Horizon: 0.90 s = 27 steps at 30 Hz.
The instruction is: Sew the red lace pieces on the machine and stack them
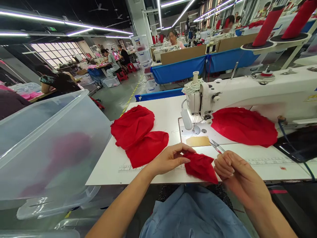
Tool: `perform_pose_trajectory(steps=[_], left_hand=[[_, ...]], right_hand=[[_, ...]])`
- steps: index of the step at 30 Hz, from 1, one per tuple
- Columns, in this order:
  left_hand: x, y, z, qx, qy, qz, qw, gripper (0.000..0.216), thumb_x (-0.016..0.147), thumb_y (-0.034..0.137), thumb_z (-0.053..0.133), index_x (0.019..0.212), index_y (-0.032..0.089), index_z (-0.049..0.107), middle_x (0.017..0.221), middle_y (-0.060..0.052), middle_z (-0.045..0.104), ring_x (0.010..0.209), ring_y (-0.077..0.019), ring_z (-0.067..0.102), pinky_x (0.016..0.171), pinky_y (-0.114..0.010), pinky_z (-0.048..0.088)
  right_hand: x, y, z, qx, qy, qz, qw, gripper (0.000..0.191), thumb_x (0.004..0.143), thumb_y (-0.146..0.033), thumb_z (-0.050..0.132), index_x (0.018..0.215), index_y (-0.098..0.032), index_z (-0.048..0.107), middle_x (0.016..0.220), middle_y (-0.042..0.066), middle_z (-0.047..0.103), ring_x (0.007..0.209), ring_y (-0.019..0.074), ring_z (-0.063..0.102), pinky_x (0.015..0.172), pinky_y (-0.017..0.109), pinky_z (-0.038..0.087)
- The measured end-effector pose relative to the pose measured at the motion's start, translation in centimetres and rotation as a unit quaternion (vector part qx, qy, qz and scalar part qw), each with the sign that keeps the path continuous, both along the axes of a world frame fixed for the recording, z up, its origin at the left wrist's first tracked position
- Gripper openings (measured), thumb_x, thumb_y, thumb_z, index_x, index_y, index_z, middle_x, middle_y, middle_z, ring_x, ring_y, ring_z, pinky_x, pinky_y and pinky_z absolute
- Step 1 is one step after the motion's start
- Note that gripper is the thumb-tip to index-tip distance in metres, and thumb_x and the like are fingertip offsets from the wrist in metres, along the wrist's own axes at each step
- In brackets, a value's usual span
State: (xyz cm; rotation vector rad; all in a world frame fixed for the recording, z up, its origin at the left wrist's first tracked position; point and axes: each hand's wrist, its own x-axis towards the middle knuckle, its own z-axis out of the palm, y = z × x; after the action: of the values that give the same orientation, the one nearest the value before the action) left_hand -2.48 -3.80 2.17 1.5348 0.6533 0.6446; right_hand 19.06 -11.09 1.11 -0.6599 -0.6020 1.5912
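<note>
My left hand [170, 158] pinches a small piece of red fabric [201, 167] between thumb and fingers, over the table's front edge. Close by on the right, my right hand [239, 172] is closed, with a pair of thread snips [217, 146] sticking out of it, blades pointing up and left. Its fingertips are beside the fabric's right edge; whether they also hold a thread is too small to tell. A tan patch [198, 141] lies on the sewing machine [200, 99] bed, just beyond the fabric.
Red fabric pieces [138, 132] lie on the table's left part. More red fabric [245, 127] rests under the machine arm. A large translucent bin [56, 148] stands at the left. Red thread cones [268, 26] stand at upper right. People sit at other tables beyond.
</note>
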Motion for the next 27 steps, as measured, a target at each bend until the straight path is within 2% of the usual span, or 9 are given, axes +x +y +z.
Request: perform_pose_trajectory(steps=[3,9,13,16,20,23,25,27], left_hand=[[0.3,-0.2,-0.5,-0.010,-0.018,0.015,1.000,0.032,0.078,0.038,0.075,0.100,0.015,0.067,0.101,-0.008,0.062,0.094,-0.0171,0.058,0.082,-0.029,0.049],[2.0,-1.2,-1.0,0.019,-0.029,0.117,0.992,0.029,0.075,0.042,0.076,0.076,0.013,0.071,0.078,-0.006,0.066,0.075,-0.0146,0.060,0.069,-0.026,0.050],[2.3,-1.4,-1.0,-0.004,-0.048,0.176,0.983,0.031,0.077,0.044,0.073,0.074,0.013,0.070,0.073,-0.005,0.067,0.067,-0.0136,0.061,0.064,-0.025,0.051],[2.3,-1.5,-1.3,-0.022,-0.051,0.215,0.975,0.028,0.077,0.041,0.071,0.075,0.013,0.068,0.069,-0.003,0.066,0.065,-0.0139,0.062,0.064,-0.026,0.050],[3.0,-1.8,-2.2,-0.005,-0.029,0.216,0.976,0.019,0.080,0.032,0.065,0.072,0.015,0.065,0.066,-0.001,0.064,0.064,-0.0133,0.059,0.065,-0.025,0.048],[4.0,-1.9,-2.6,0.018,0.008,0.205,0.979,0.015,0.082,0.026,0.059,0.072,0.016,0.062,0.068,-0.001,0.062,0.068,-0.0137,0.058,0.068,-0.026,0.048],[4.6,-1.9,-2.3,0.036,0.046,0.169,0.984,0.012,0.085,0.024,0.055,0.078,0.017,0.061,0.076,-0.002,0.064,0.074,-0.0152,0.059,0.071,-0.028,0.048],[5.2,-2.1,-1.7,0.082,0.087,0.111,0.987,0.012,0.089,0.028,0.054,0.092,0.018,0.061,0.092,-0.005,0.066,0.086,-0.0179,0.061,0.078,-0.031,0.049]], right_hand=[[0.5,-0.3,0.3,-0.007,-0.006,-0.016,1.000,0.029,0.084,-0.030,0.070,0.063,-0.018,0.054,0.058,-0.003,0.035,0.053,0.0093,0.031,0.048,0.020,0.032],[0.6,-1.2,0.7,0.014,-0.052,-0.026,0.998,0.032,0.085,-0.033,0.066,0.061,-0.018,0.053,0.055,-0.004,0.033,0.051,0.0096,0.028,0.046,0.022,0.030],[1.6,-2.1,-0.4,0.021,-0.155,-0.041,0.987,0.039,0.089,-0.040,0.061,0.058,-0.019,0.050,0.056,-0.003,0.032,0.053,0.0118,0.031,0.049,0.024,0.033],[3.4,-3.5,-1.9,0.008,-0.268,-0.026,0.963,0.039,0.089,-0.043,0.060,0.060,-0.020,0.049,0.060,-0.001,0.037,0.058,0.0141,0.036,0.050,0.025,0.036],[6.1,-6.1,-4.1,0.019,-0.386,-0.003,0.922,0.041,0.089,-0.049,0.057,0.060,-0.021,0.048,0.061,0.000,0.040,0.058,0.0154,0.039,0.050,0.026,0.039],[6.8,-7.1,-4.4,0.011,-0.429,-0.023,0.903,0.041,0.088,-0.049,0.058,0.060,-0.021,0.050,0.060,0.001,0.042,0.056,0.0150,0.040,0.049,0.025,0.038],[6.1,-6.8,-3.6,0.006,-0.407,-0.060,0.911,0.041,0.088,-0.049,0.059,0.060,-0.021,0.051,0.060,0.001,0.042,0.056,0.0152,0.040,0.048,0.026,0.038],[4.7,-5.8,-2.0,0.003,-0.335,-0.110,0.936,0.039,0.090,-0.045,0.058,0.060,-0.021,0.051,0.060,0.001,0.040,0.056,0.0153,0.039,0.048,0.026,0.038]])
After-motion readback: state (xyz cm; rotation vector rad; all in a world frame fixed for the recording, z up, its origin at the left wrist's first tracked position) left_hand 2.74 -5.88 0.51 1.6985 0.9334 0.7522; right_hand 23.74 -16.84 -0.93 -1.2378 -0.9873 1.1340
